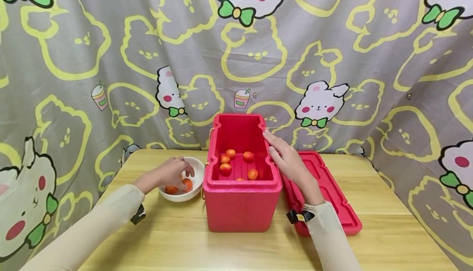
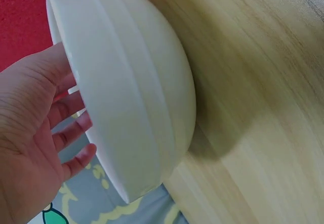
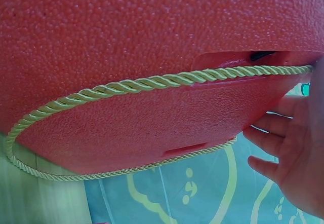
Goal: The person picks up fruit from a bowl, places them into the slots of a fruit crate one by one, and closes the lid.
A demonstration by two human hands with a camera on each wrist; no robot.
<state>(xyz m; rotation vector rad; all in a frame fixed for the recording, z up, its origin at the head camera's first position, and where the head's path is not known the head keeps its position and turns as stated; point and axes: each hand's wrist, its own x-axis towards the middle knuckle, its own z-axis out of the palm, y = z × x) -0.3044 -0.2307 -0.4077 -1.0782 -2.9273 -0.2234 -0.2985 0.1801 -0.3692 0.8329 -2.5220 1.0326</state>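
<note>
My left hand reaches over the rim of a white bowl, its fingers spread and loosely bent inside. Below the fingers in the bowl lie orange-red tomatoes, partly covered by the hand. In the left wrist view the bowl's side hides the fingertips of some fingers. To the right of the bowl stands a red foam box without its lid, with several small tomatoes on its floor. Straight fingers of my right hand rest on the box's right rim.
The red lid lies on the wooden table right of the box, partly under the right forearm. A twisted gold cord hangs along the box's side. Behind the table hangs a grey patterned curtain.
</note>
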